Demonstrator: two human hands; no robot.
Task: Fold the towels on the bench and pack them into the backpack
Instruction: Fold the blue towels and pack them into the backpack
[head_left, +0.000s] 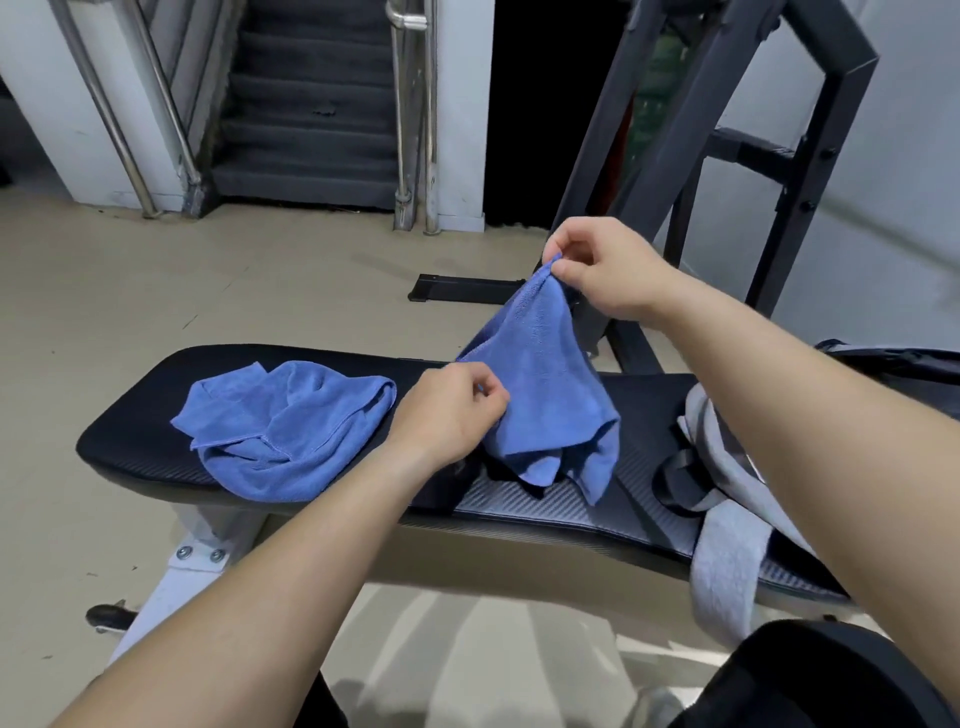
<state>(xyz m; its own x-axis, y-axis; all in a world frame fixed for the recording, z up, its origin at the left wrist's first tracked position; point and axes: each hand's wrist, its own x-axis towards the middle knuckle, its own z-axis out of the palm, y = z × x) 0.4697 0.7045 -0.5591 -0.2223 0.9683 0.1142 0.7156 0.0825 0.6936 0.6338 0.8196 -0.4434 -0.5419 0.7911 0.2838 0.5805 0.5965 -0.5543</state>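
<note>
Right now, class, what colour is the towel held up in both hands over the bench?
Plain blue; the held towel shows best in the head view.

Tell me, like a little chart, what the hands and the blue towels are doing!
Lifted towel: blue, unfolded, hanging over the bench
Right hand: pinches its top corner
Left hand: pinches its side edge, lower down
Other towel: blue, crumpled on the bench's left part
Backpack: grey and black, on the bench's right end
Folded so far: none seen
</note>
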